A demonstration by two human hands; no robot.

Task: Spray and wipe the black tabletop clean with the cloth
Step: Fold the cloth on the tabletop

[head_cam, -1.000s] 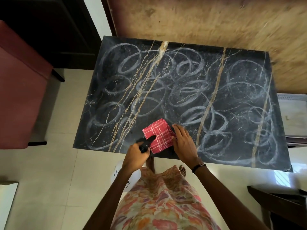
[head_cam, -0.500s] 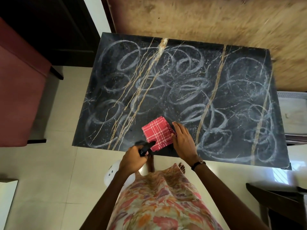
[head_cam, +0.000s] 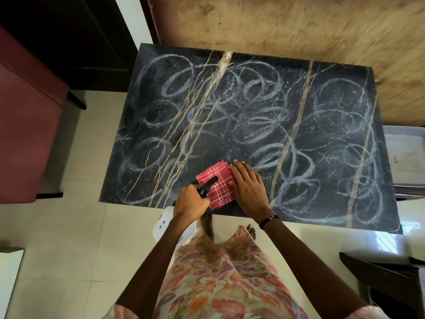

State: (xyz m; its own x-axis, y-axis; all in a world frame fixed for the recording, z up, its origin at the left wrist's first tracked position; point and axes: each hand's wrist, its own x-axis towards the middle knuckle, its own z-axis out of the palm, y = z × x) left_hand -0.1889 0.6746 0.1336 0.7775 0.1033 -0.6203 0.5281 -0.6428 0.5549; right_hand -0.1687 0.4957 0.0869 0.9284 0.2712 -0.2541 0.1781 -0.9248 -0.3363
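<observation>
With the left hand (head_cam: 192,204) gripping the sprayer (head_cam: 207,185) and the right hand (head_cam: 249,188) flat and open beside the cloth (head_cam: 217,186) at the table's (head_cam: 322,143) 6 o'clock edge, spraying seems next, aimed at the chalky loops toward 12.

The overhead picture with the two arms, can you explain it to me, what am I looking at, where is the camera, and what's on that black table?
There is no machine here. A person wears a camera on the head, so you look down along their own arms. The black tabletop has gold veins and is covered in whitish looping smears. Near its front edge lies a folded red checked cloth. The right hand rests flat, touching the cloth's right side. The left hand grips the black trigger head of a spray bottle, whose white body hangs below the table edge; its nozzle points over the cloth. Below you see a floral dress and bare feet on pale tiles.
</observation>
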